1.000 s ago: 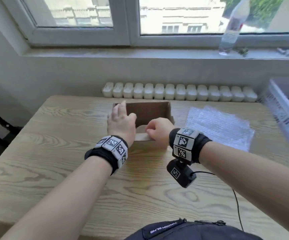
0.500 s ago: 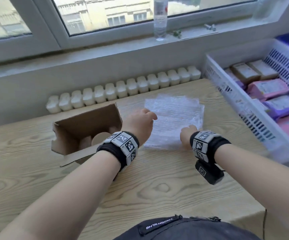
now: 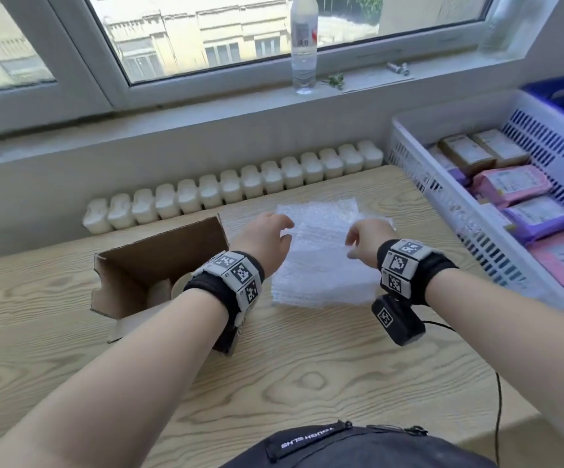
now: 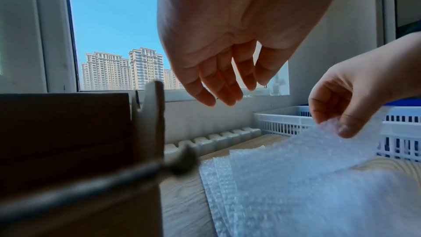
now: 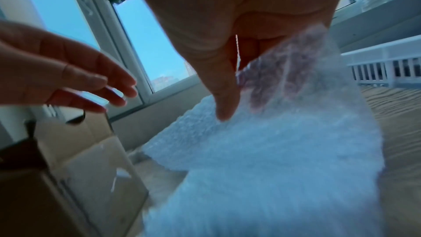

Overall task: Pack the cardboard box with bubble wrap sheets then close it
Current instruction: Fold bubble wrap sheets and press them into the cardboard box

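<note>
An open brown cardboard box [image 3: 159,261] stands on the wooden table [image 3: 307,373] at the left, its flaps up; something round and pale shows inside. To its right lies a stack of bubble wrap sheets [image 3: 321,271]. My right hand [image 3: 363,239] pinches the top bubble wrap sheet [image 4: 318,147] between thumb and fingers and holds its corner raised off the stack [image 5: 284,132]. My left hand [image 3: 267,234] hovers open just above the stack's left edge, fingers spread and holding nothing [image 4: 223,86].
A white slotted crate [image 3: 476,211] with pink, purple and tan packets sits at the table's right edge. A white radiator [image 3: 233,190] runs behind the table. A water bottle [image 3: 303,45] stands on the windowsill.
Both hands left the box and moved right to the bubble wrap stack. The right hand has pinched the top sheet and lifted its corner.
</note>
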